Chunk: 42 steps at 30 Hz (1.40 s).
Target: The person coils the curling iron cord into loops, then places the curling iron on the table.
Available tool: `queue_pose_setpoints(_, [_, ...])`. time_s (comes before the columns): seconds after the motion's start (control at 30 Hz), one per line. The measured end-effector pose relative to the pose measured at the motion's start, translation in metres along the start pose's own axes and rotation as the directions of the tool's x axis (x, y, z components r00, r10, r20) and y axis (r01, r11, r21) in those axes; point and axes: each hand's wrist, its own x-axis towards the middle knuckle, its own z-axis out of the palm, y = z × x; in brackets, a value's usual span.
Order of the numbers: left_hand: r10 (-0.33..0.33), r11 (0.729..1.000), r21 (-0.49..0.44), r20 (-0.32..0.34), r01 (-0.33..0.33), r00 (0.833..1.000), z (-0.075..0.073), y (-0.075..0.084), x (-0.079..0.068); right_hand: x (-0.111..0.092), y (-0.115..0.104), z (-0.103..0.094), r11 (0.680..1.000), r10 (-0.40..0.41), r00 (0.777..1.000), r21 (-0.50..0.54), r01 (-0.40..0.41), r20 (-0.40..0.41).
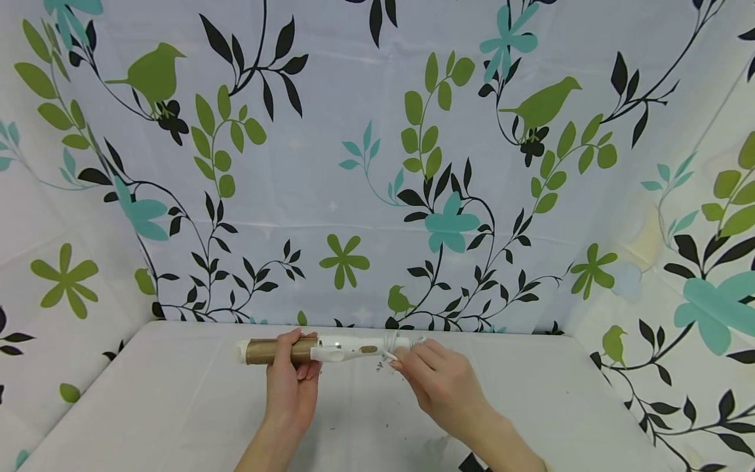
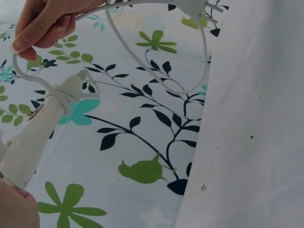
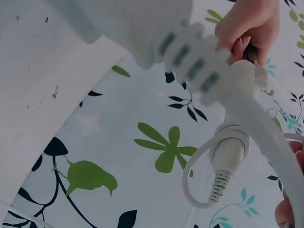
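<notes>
A curling iron [image 1: 348,351] with a white handle and a gold-brown barrel [image 1: 259,352] lies level above the table, its barrel to the left. My left hand [image 1: 289,390] grips it around the barrel, near the handle. White power cord [image 2: 59,97] is looped around the handle's end. Beside that end, my right hand [image 1: 445,383] pinches the cord between thumb and fingers. In the left wrist view the cord's plug [image 2: 192,7] dangles past the right hand. It looms large and blurred in the right wrist view, where the ribbed cord sleeve [image 3: 221,185] also shows.
Beneath the hands is a white table [image 1: 194,406] with small dark specks. Cloth with printed leaves and birds [image 1: 377,164] hangs behind and at both sides. A black-and-white patterned piece [image 1: 472,463] shows at the bottom edge, by the right forearm.
</notes>
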Motion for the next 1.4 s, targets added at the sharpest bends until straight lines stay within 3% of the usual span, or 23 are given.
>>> queue_pose_setpoints(0.3, [-0.001,0.998,0.057,0.002,0.001,1.0,0.0,-0.001,0.0,0.003,0.011,-0.003,0.999,0.045,0.999,-0.012,-0.045,-0.009])
queue_pose_setpoints(0.6, [-0.015,0.992,0.124,0.006,0.014,1.0,0.0,-0.005,-0.001,0.008,0.027,-0.002,0.997,0.067,0.997,-0.038,-0.066,0.037])
queue_pose_setpoints(1.1, [-0.023,0.985,0.17,0.019,0.019,1.0,-0.001,-0.006,-0.003,0.006,0.04,0.008,0.983,0.184,0.978,-0.02,-0.183,0.093])
queue_pose_setpoints(1.4, [-0.055,0.983,0.176,0.024,0.05,0.998,-0.001,-0.006,-0.002,0.007,0.045,0.013,0.977,0.177,0.968,0.083,-0.194,0.179])
